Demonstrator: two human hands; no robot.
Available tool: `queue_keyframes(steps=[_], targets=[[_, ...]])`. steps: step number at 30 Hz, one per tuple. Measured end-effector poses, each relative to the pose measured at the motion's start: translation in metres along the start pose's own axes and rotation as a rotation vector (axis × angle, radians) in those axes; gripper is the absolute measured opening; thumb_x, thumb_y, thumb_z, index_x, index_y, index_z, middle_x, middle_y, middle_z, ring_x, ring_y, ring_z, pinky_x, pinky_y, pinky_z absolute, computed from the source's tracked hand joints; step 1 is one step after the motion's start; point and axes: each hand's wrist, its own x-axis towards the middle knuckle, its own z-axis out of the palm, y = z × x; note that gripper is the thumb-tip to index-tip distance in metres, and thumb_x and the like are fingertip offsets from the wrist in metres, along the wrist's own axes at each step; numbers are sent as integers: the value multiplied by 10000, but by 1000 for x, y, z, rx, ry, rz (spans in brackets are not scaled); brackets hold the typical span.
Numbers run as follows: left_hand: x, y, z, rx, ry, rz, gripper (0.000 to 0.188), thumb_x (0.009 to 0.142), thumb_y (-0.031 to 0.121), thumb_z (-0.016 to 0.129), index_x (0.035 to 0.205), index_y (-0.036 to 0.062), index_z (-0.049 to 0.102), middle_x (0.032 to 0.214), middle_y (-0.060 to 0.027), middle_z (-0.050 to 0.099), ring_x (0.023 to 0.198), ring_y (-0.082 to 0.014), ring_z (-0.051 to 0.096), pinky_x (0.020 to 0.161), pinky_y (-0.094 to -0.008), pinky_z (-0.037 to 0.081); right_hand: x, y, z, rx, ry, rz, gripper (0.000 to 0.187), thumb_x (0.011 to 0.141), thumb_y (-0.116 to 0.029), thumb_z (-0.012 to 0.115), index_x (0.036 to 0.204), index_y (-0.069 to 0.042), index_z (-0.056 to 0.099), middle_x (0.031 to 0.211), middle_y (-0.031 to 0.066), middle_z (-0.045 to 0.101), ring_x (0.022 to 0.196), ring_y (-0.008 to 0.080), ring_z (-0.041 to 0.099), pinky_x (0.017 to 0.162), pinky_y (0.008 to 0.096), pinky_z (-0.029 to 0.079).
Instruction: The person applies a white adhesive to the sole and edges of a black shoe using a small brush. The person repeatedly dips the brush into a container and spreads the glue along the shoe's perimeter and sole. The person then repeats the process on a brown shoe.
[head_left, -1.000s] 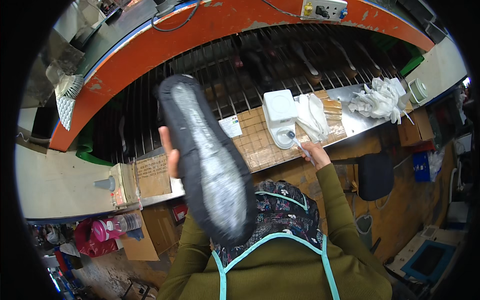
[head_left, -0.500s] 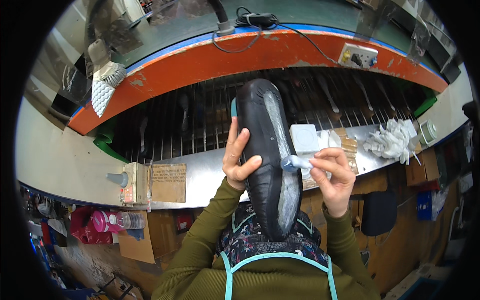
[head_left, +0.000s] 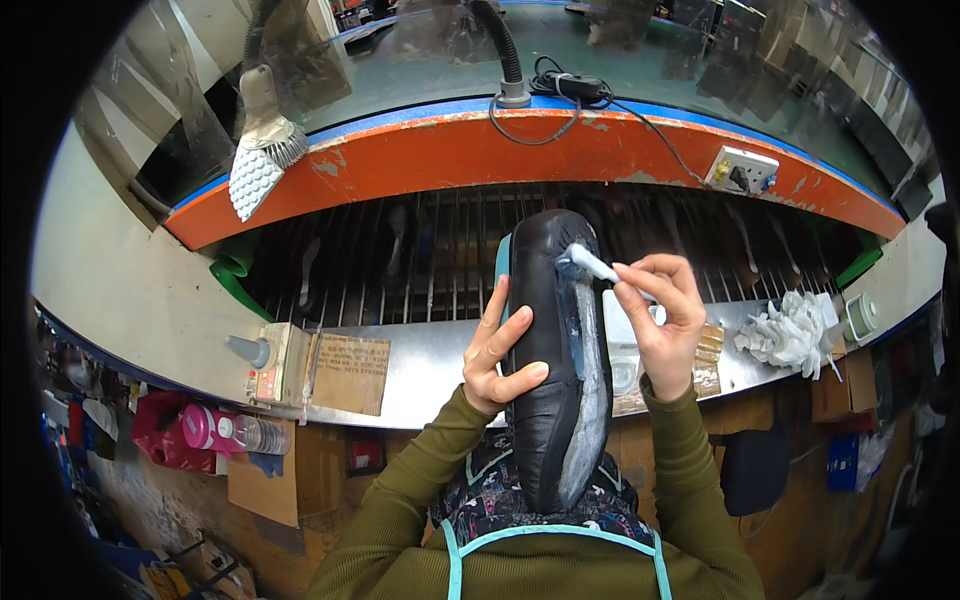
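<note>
A long black padded piece (head_left: 533, 330) stands lengthwise in front of me, its near end against my apron. A teal edge (head_left: 503, 258) shows on its left side, and a whitish-grey strip (head_left: 590, 400) runs down its right. My left hand (head_left: 494, 362) grips the left side, thumb on the black face. Between the thumb and fingers of my right hand (head_left: 668, 318) is a small white-handled brush (head_left: 592, 262). Its blue-grey tip touches the far end of the piece, beside the strip. A dark bluish wet-looking band (head_left: 573, 315) lies below the tip.
A metal ledge (head_left: 415, 380) carries cardboard (head_left: 350, 375) and a control box (head_left: 272, 368) on the left, with crumpled white tissue (head_left: 790, 332) on the right. Beyond it are metal rods (head_left: 445, 235) and an orange beam (head_left: 420, 160). A white container (head_left: 620, 312) is partly behind my right hand.
The brush has moved from mid-strip to the far end of the piece, with my right hand. A dark bluish band now shows beside the strip. The whole view has shifted, and my left hand keeps its hold.
</note>
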Motion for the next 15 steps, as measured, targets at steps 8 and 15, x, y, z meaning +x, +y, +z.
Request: queue_keyframes(steps=[8,15], targets=[[8,1,0,2,-16,-16,403,772,122,728,1104,291,575,1394,-141,473,1271,-562,390,1019,-577,448,28,8,-6,-9,-50,-139,194,776,-12,744,957,-81,751,921,41,595,737,106,609,550,207,494],[10,-4,3,33,-14,9,426,765,111,730,1111,294,562,1383,-151,478,1260,-565,400,996,-565,479,25,11,-22,9,-212,-70,166,788,-41,742,951,-69,751,898,41,604,757,108,611,553,209,496]])
